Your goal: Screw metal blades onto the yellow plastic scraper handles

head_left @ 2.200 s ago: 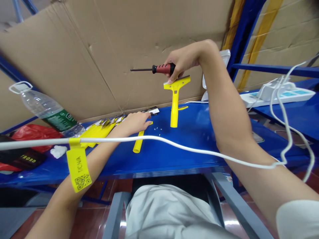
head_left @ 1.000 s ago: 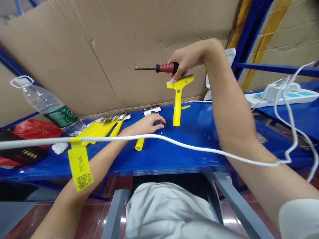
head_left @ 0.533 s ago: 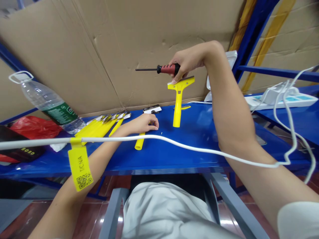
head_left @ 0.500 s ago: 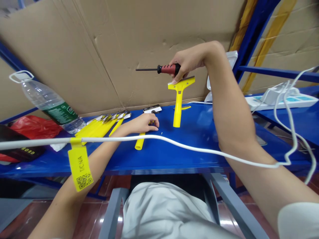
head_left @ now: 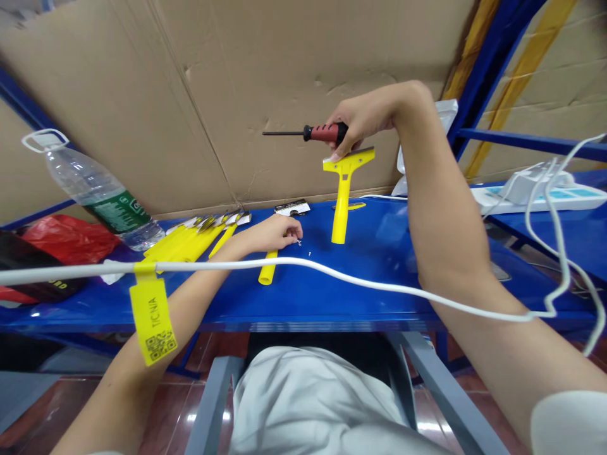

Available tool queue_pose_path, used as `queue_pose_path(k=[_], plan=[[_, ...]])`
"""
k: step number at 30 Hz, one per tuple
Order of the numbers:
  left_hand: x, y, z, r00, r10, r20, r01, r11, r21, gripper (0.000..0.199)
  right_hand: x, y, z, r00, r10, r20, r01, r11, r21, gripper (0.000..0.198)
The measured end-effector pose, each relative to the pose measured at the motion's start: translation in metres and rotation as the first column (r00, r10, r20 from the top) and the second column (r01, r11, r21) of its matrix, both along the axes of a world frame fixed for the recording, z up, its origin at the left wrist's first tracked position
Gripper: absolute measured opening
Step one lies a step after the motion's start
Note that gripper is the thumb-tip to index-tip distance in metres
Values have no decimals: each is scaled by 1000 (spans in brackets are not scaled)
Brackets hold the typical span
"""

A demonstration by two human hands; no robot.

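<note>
My right hand (head_left: 356, 123) is raised above the table and closed around a red and black screwdriver (head_left: 325, 133), whose shaft points left. The same hand also holds a yellow scraper (head_left: 342, 189) by its blade end, handle hanging down. Low over the tabletop, my left hand (head_left: 279, 232) has its fingers curled together, with tiny silver screws (head_left: 299, 242) at the fingertips. Another small screw (head_left: 310, 254) lies just right of them. Beneath the left hand rests a second yellow scraper (head_left: 267, 270); only its handle end shows.
Several yellow scrapers (head_left: 190, 243) are piled at the left, beside a water bottle (head_left: 107, 196) and a red plastic bag (head_left: 71, 243). A white cable (head_left: 360, 275) with a yellow tag (head_left: 152, 319) crosses in front. A power strip (head_left: 578, 199) stands at the right, cardboard (head_left: 265, 69) behind.
My left fingers have shifted slightly, and tiny screws now show at their tips. The right hand still holds the screwdriver and scraper in nearly the same pose. The view has shifted slightly.
</note>
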State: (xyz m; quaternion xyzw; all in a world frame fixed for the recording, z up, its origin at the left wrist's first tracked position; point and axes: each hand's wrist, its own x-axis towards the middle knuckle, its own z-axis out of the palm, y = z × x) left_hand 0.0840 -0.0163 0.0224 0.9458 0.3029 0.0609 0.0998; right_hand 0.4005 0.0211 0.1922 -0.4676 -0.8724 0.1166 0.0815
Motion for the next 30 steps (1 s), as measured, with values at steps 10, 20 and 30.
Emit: queue_pose_path(k=[10,20,30], plan=[[2,0,-3,997,13,79,-14,1000,17,15,2,2,-1,999,-35,-23,35,999,-5,46],[11,-17,-2,964,-233,132,244,967,-74,15,-5,-11,-1,997,-64,-51,64,998,-13,46],[5,-11,-1,975,-198,104,205,977,-57,15,-1,-3,-2,998,-55,-37,55,998,-1,32]])
